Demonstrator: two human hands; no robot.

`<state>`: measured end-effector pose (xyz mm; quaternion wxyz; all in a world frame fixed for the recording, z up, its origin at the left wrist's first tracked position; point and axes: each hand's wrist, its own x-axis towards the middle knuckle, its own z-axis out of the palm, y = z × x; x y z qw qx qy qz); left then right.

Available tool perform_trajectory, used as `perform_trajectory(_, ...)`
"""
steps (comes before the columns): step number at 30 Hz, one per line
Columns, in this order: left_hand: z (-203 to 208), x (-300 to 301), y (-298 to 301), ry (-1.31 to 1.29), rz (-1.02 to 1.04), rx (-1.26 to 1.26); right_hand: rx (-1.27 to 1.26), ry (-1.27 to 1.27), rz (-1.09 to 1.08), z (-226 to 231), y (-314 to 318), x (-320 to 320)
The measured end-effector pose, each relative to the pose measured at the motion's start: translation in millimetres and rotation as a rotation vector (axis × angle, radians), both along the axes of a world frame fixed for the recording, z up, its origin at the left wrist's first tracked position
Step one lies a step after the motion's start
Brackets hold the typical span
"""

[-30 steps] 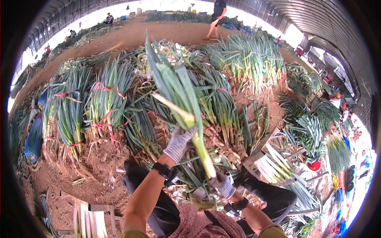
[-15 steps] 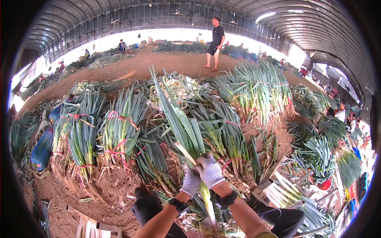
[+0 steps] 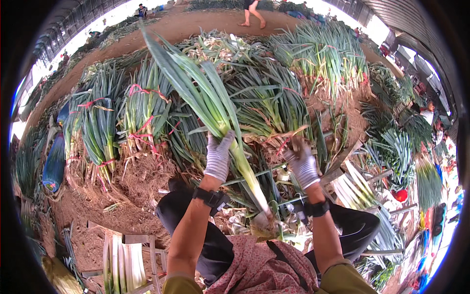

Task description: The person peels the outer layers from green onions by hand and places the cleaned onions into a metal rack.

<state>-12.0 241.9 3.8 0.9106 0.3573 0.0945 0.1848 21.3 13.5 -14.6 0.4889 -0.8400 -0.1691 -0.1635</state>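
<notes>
The gloved left hand [image 3: 219,158], forearm raised toward twelve o'clock, clasps the long green-leaved, white-stalked leek [image 3: 230,142] at centre, while the gloved right hand [image 3: 303,164] at three o'clock pinches a dry brown leaf strip [image 3: 289,134] above pink-tied leek bundles [image 3: 142,117].

I count one leek [image 3: 215,112] under my two gloved hands, left hand [image 3: 218,157] and right hand [image 3: 303,164], plus two black wristbands [image 3: 210,197].

No labels, signs or screens show anywhere. The nearest thing to packaging is a slatted wooden crate [image 3: 128,255] at lower left, pale and rectangular, holding trimmed white leek stalks [image 3: 122,262] upright on the dirt floor.
</notes>
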Motion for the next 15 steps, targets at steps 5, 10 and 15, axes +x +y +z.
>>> perform_trajectory(5, -7, -1, 5, -0.032, -0.009, -0.076, -0.202, 0.4, 0.381, -63, 37, -44)
perform_trajectory(10, -5, -6, 4, -0.171, -0.028, 0.175, 0.166, 0.673, 0.313, -63, 53, -73)
perform_trajectory(15, 10, -13, 6, -0.032, -0.152, 0.115, 0.539, 0.635, 0.367, -41, 56, -76)
